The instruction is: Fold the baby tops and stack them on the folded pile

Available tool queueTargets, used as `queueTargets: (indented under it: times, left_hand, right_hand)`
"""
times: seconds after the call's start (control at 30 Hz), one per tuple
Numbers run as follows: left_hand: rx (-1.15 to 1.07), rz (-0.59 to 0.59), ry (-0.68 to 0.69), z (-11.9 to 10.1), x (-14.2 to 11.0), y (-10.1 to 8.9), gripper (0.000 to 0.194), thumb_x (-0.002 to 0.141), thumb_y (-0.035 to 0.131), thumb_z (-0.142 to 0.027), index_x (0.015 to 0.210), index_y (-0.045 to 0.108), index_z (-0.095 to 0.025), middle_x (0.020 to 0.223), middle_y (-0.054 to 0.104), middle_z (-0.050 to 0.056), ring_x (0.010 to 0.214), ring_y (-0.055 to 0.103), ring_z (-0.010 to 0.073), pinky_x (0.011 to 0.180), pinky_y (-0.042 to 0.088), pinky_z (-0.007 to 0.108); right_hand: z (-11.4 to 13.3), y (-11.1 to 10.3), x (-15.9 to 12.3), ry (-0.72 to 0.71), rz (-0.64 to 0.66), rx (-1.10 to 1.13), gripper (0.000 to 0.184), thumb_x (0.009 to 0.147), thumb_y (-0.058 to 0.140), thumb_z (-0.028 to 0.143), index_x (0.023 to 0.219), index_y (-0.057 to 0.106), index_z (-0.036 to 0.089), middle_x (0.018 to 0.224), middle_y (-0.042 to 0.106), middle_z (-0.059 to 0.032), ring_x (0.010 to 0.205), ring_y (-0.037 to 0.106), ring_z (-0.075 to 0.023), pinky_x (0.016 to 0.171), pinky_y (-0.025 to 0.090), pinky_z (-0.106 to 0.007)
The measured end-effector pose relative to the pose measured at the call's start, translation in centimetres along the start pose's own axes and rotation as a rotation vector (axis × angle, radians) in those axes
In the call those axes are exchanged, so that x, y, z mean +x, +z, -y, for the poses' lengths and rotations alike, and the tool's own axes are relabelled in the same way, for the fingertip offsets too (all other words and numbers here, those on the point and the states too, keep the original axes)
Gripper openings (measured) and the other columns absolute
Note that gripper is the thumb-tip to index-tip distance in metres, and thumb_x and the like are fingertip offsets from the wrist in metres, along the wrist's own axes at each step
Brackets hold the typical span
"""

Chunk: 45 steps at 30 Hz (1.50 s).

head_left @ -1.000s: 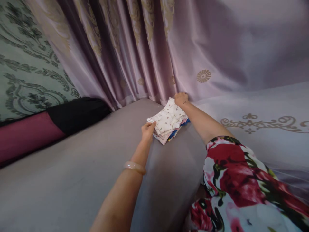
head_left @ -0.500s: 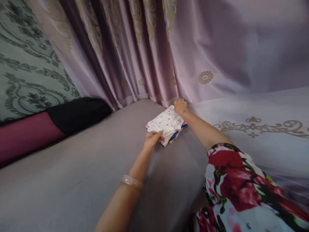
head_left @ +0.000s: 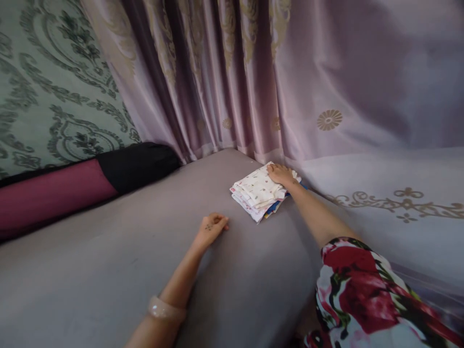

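A small stack of folded clothes (head_left: 258, 189) lies on the grey bed sheet, close to the curtain. The top piece is white with tiny printed motifs; blue and yellow cloth shows at the lower right edge of the pile. My right hand (head_left: 281, 175) rests palm down on the far right part of the stack, fingers stretched out. Apart from the pile, to its lower left, my left hand (head_left: 212, 228) hovers low over or touches the sheet; which one I cannot tell. Its fingers are curled together with nothing visible in them.
The grey-covered mattress (head_left: 108, 261) spreads across the foreground. A long black and maroon bolster (head_left: 141, 166) lies along the patterned green wall at the left. Mauve curtains (head_left: 250, 87) with gold motifs hang down to the bed's far edge and right side.
My left hand has let go of the stack's near edge and drawn back toward the lower left. My right hand has flattened out on the top piece. The view has shifted slightly.
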<state>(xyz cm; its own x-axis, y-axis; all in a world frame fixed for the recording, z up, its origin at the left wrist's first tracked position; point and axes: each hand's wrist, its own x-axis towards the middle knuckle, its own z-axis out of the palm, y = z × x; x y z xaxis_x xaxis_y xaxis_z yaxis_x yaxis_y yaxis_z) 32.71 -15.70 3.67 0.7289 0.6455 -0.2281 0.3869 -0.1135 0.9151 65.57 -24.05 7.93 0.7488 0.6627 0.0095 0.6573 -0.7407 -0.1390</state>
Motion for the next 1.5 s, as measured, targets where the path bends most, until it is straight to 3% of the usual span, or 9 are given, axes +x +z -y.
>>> queueTargets:
  times: [0.27,0.4,0.53,0.8,1.17,1.37,1.5]
  left_hand:
    - [0.157,-0.194,-0.115,4.6,-5.9,-10.1,0.050,0.063,0.057,-0.064,0.081,0.063,-0.017,0.070,0.068,0.005,0.061,0.054,0.0160,0.060,0.040,0.028]
    - [0.206,-0.298,-0.226,7.0,-8.6,-14.5,0.055,0.056,0.059,-0.068,0.077,0.063,-0.017,0.064,0.065,0.004,0.059,0.051,0.0158,0.059,0.037,0.027]
    - [0.207,-0.356,-0.308,8.6,-10.4,-17.0,0.056,0.051,0.060,-0.071,0.072,0.062,-0.018,0.061,0.061,0.003,0.057,0.049,0.0153,0.056,0.035,0.027]
    - [0.155,-0.380,-0.337,8.1,-12.6,-17.3,0.047,0.052,0.063,-0.064,0.068,0.056,-0.020,0.055,0.057,-0.001,0.050,0.043,0.0115,0.052,0.031,0.024]
    - [0.152,-0.412,-0.291,8.6,-12.2,-17.0,0.034,0.060,0.067,-0.051,0.065,0.053,-0.019,0.052,0.053,-0.004,0.049,0.043,0.0101,0.049,0.028,0.022]
    - [0.102,-0.381,-0.246,9.5,-12.0,-17.3,0.030,0.062,0.069,-0.045,0.067,0.055,-0.019,0.053,0.054,-0.003,0.049,0.044,0.0099,0.049,0.028,0.022]
    - [0.044,-0.367,-0.246,9.5,-11.8,-17.3,0.027,0.061,0.069,-0.042,0.065,0.054,-0.020,0.053,0.054,-0.002,0.049,0.043,0.0095,0.049,0.028,0.022]
  right_hand:
    - [0.2,-0.1,0.0,0.031,-0.022,0.015,0.059,0.099,0.012,0.045,0.140,0.044,0.018,0.145,0.044,-0.0159,0.134,0.039,-0.0334,0.108,0.027,-0.056]
    - [2.6,-0.6,-1.9,-0.049,-0.093,-0.003,0.062,0.098,0.014,0.049,0.146,0.036,0.015,0.153,0.033,-0.0183,0.141,0.027,-0.0331,0.113,0.020,-0.055]
    - [5.9,-0.4,-4.3,-0.153,-0.036,0.016,0.065,0.098,0.014,0.052,0.148,0.034,0.016,0.157,0.024,-0.0170,0.145,0.017,-0.0315,0.113,0.017,-0.057]
    - [7.4,1.5,-5.9,-0.154,-0.065,-0.060,0.062,0.097,0.016,0.052,0.139,0.047,0.018,0.151,0.034,-0.0161,0.141,0.024,-0.0341,0.108,0.022,-0.064]
    - [7.7,1.3,-6.0,-0.134,-0.045,-0.065,0.064,0.096,0.019,0.054,0.142,0.043,0.016,0.153,0.031,-0.0177,0.142,0.023,-0.0345,0.109,0.022,-0.064]
    - [9.1,0.9,-7.8,-0.222,-0.074,-0.093,0.067,0.095,0.018,0.055,0.146,0.039,0.015,0.154,0.028,-0.0194,0.144,0.020,-0.0352,0.110,0.022,-0.063]
    - [9.2,2.6,-8.3,-0.332,-0.119,-0.149,0.072,0.093,0.010,0.055,0.144,0.042,0.016,0.154,0.028,-0.0194,0.144,0.020,-0.0346,0.108,0.023,-0.062]
